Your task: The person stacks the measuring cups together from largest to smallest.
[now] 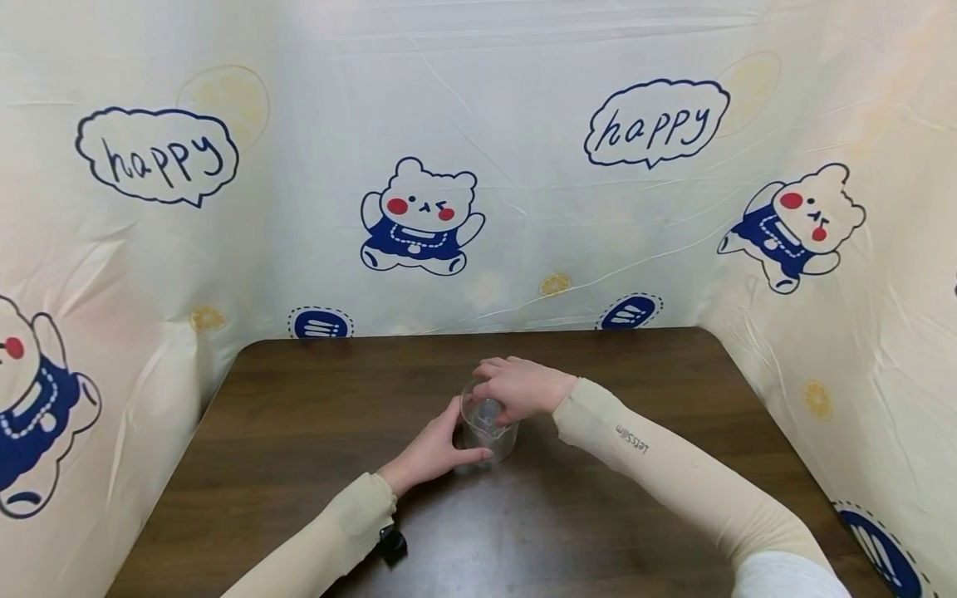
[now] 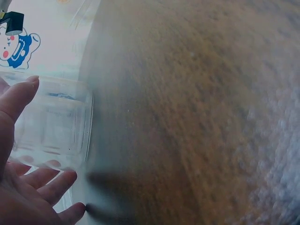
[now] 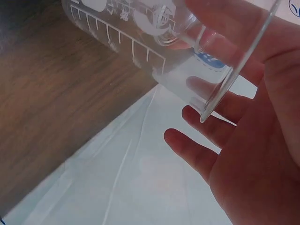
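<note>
A clear glass beaker point(image 1: 501, 444) with white graduation marks stands upright on the table, near its middle. My left hand point(image 1: 429, 453) holds the beaker from the left, thumb on the near side and fingers round the far side. Over the rim is my right hand point(image 1: 527, 386), its thumb and a finger reaching down inside. They pinch a smaller clear glass vessel point(image 3: 161, 23) within the beaker, seen through the wall in the right wrist view. The other fingers of that hand are spread outside the rim. In the left wrist view the beaker wall point(image 2: 54, 122) lies between thumb and fingers.
The dark wooden table point(image 1: 314, 415) has rounded far corners. A pale printed curtain point(image 1: 523, 216) with bears and "happy" bubbles hangs behind it and along both sides. A small black device point(image 1: 392, 544) sits at the left wrist.
</note>
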Motion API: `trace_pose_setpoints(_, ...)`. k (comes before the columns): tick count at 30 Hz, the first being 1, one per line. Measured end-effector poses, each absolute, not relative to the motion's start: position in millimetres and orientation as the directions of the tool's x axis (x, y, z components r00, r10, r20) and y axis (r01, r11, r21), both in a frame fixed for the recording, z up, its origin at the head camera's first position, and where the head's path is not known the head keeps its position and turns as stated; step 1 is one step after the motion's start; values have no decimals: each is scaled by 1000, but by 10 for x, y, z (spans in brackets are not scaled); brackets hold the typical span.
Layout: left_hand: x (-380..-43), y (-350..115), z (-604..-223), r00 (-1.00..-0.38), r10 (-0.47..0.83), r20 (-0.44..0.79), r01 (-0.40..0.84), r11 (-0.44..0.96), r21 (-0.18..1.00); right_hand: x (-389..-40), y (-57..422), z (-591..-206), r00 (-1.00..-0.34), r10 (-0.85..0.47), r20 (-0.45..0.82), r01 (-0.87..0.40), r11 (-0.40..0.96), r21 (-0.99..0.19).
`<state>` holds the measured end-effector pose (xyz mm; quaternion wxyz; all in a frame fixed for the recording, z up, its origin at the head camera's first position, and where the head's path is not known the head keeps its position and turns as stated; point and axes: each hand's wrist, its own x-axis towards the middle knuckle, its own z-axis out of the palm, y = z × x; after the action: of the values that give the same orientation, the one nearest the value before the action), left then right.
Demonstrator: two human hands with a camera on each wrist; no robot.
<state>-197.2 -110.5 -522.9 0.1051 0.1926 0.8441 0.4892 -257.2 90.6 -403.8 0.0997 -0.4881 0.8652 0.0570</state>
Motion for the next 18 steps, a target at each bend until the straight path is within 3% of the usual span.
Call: trace_pose_setpoints(18,-1981,-1113,-5237,-904,427,-3,215,460,861,-2582,895,-4041,-505,-835,-218,-861,504,66)
